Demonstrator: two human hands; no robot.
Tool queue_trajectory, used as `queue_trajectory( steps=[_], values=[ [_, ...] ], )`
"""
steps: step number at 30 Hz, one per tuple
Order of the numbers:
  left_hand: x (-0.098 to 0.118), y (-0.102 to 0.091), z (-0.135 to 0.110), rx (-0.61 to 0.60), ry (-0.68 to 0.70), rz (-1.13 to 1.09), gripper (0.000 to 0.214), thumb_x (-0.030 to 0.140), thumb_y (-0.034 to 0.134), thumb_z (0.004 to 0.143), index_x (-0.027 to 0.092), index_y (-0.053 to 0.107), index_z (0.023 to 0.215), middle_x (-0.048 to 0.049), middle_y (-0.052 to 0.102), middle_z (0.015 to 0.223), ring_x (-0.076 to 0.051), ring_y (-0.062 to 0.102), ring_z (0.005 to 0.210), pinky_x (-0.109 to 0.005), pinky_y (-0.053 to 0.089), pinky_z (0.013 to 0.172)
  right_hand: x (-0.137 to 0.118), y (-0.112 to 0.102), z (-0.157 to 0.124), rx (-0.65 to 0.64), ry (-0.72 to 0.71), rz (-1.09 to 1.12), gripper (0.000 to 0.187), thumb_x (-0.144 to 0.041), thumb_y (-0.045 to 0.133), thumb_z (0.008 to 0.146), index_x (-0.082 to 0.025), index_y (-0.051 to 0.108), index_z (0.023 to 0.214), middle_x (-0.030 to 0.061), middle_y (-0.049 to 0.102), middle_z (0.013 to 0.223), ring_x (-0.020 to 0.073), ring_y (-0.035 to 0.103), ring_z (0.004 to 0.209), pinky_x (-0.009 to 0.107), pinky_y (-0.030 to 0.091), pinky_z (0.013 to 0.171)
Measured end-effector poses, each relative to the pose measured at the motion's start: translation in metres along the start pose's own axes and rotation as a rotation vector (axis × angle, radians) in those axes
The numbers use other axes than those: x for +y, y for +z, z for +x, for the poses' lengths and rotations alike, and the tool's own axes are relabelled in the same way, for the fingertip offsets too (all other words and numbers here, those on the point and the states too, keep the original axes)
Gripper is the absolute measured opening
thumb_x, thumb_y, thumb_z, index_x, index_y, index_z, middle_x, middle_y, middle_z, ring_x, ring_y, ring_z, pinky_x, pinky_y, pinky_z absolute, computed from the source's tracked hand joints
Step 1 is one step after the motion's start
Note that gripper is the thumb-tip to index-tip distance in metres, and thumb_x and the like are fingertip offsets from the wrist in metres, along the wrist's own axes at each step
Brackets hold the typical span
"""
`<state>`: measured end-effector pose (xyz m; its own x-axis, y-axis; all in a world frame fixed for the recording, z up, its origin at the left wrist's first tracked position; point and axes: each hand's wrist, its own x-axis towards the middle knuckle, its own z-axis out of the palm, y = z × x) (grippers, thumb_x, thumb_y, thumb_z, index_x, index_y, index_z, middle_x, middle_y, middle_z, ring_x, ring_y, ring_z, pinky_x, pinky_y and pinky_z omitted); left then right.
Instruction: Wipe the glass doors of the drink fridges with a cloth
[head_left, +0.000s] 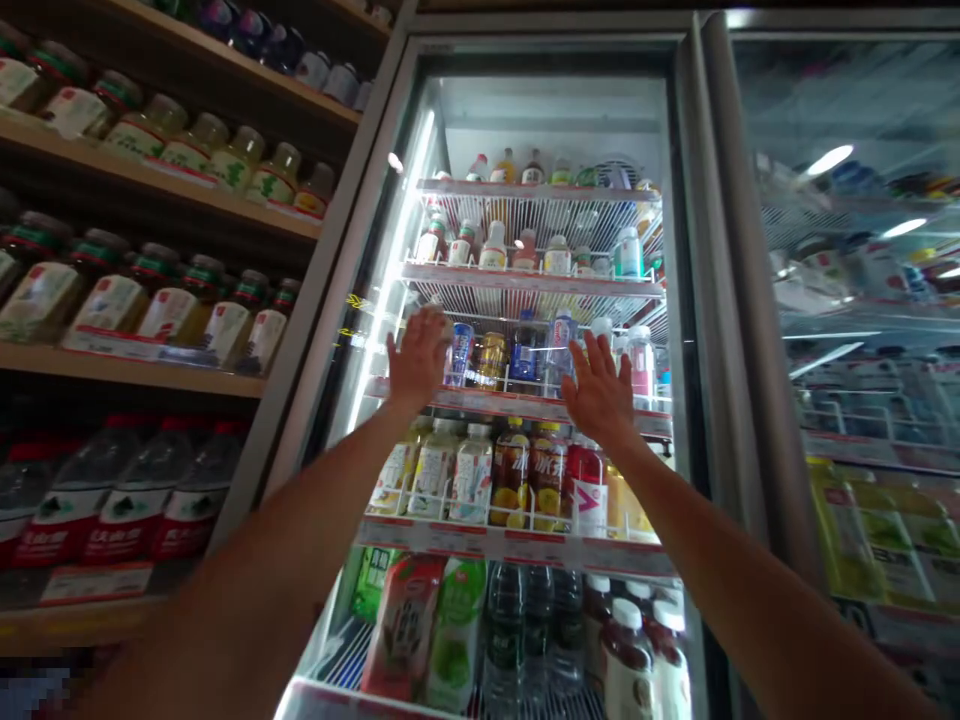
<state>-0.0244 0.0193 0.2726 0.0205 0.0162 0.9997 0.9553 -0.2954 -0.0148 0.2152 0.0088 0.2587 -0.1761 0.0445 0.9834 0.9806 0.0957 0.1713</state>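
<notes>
Both my arms reach up into an open drinks fridge (679, 300). My left hand (417, 358) curls at the left end of the third wire shelf (517, 402), fingers bent against a pale bottle there; I cannot see what it grips, if anything. My right hand (600, 385) is open, fingers spread, held just in front of the bottles on the same shelf and holding nothing. Between the hands stand a blue can (460, 352), a gold can (491, 358) and a dark blue bottle (525, 350).
Fridge shelves above and below are packed with bottles, including juice bottles (510, 472) and cartons (409, 625). Wooden shelves (135, 370) at left carry rows of tea bottles and big water bottles. A second fridge with a shut glass door (862, 330) stands at right.
</notes>
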Motion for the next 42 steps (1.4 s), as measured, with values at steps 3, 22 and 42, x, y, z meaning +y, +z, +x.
queue_trajectory(
  steps=[3, 22, 42],
  values=[
    [-0.055, -0.019, 0.003, 0.111, -0.366, 0.024, 0.045, 0.028, 0.034, 0.089, 0.019, 0.039, 0.133, -0.0122, 0.030, 0.145, -0.027, 0.027, 0.134, -0.058, 0.018, 0.106, -0.003, 0.000, 0.000, 0.018, 0.006, 0.011, 0.051, -0.036, 0.029, 0.090, -0.021, 0.029, 0.138, 0.0066, 0.025, 0.149, 0.0243, 0.019, 0.138, 0.053, 0.020, 0.109],
    [-0.041, -0.017, -0.002, 0.111, -0.523, 0.015, 0.049, 0.024, 0.031, 0.090, 0.014, 0.032, 0.137, -0.0135, 0.019, 0.149, -0.030, 0.018, 0.136, -0.062, 0.016, 0.106, -0.006, -0.006, 0.000, -0.025, 0.037, 0.026, 0.050, -0.035, 0.029, 0.089, -0.020, 0.031, 0.137, 0.0059, 0.023, 0.149, 0.0222, 0.017, 0.138, 0.050, 0.016, 0.111],
    [-0.056, -0.019, -0.001, 0.176, -0.607, -0.021, 0.048, 0.028, 0.032, 0.088, 0.018, 0.035, 0.135, -0.0095, 0.023, 0.148, -0.030, 0.022, 0.135, -0.061, 0.017, 0.105, -0.002, -0.003, -0.002, 0.010, 0.028, 0.031, 0.050, -0.034, 0.028, 0.089, -0.022, 0.034, 0.137, 0.0045, 0.028, 0.147, 0.0219, 0.018, 0.138, 0.049, 0.017, 0.111]
  ],
)
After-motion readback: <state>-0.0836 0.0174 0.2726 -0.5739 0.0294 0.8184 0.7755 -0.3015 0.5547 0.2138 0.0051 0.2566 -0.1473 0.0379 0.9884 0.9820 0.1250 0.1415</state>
